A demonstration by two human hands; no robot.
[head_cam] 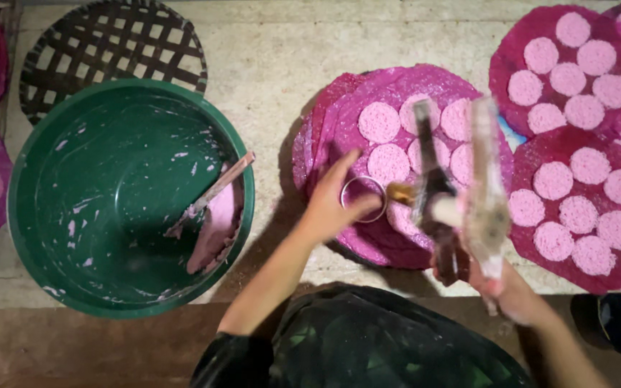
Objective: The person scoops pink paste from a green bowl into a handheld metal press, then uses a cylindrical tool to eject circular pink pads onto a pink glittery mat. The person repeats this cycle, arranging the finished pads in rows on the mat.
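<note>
Both hands work over the round stack of magenta sheets (397, 144) lying on the worktop (267, 65). From the head camera, the left hand (330, 205) rests on the near left part of that stack, its fingers pinched on a small metal ring (363, 199) that sits flat on the top sheet. The right hand (501, 284) is at the near right edge of the stack, closed around a blurred bundle of tools: a dark-handled brush (431, 179) and a pale, translucent stick (484, 194), both angled up over the stack. Pale pink discs (379, 122) lie in a cluster on the top sheet, just beyond the ring.

Left of the stack stands a large green basin (88, 208), smeared with pink batter, a wooden stick (213, 190) leaning against its right rim. Beyond the basin lies a dark woven tray (113, 43). Right of the stack are more magenta sheets (576, 144) dotted with pink discs, overlapping each other. Near the lower edge, a dark glossy apron (368, 345) covers the person's front.
</note>
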